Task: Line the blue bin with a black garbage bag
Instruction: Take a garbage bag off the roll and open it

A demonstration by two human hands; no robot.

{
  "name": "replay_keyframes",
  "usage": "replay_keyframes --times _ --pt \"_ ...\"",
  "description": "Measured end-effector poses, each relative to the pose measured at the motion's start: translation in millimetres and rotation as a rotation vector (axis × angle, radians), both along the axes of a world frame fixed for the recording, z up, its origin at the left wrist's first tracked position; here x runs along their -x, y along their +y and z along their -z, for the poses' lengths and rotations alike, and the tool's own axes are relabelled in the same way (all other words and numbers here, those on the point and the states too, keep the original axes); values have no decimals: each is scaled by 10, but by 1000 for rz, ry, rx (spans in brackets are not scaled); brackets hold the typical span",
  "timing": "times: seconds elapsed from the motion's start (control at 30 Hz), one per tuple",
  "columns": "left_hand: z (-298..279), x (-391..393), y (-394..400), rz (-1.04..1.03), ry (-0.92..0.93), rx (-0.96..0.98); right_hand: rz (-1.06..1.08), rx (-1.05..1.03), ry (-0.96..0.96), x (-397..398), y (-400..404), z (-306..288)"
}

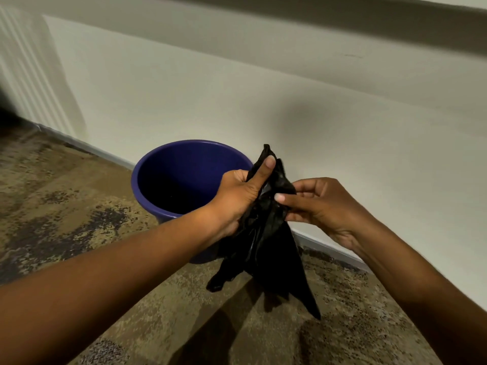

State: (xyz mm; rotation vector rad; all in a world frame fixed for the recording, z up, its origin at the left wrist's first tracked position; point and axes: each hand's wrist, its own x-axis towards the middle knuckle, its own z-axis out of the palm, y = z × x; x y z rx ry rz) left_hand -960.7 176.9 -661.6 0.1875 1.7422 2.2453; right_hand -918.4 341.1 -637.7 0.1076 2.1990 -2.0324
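We see a pale wall [184, 83] running across the back, meeting a mottled brown carpet [60, 206] along a grey baseboard [329, 245]; the blue bin [147, 185] stands open and unlined on the carpet close to the wall, its near rim partly hidden by our left forearm. The black garbage bag [266, 246] hangs bunched and unopened just right of the bin, covering part of its side; our left hand [237, 196] is closed around its upper part with the thumb pressed up along it, and our right hand [319, 204] pinches a fold of it between thumb and fingertips.
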Motion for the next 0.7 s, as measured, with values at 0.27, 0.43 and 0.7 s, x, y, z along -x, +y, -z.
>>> replay_keyframes --times 0.27,0.43,0.7 --pt "-98 293 -366 -108 -5 88 222 128 32 154 602 -215" --pt "-203 442 -581 -12 -49 92 274 -43 62 177 999 -271" --pt "-215 536 -677 194 -149 -224 303 -279 154 151 1145 -368"
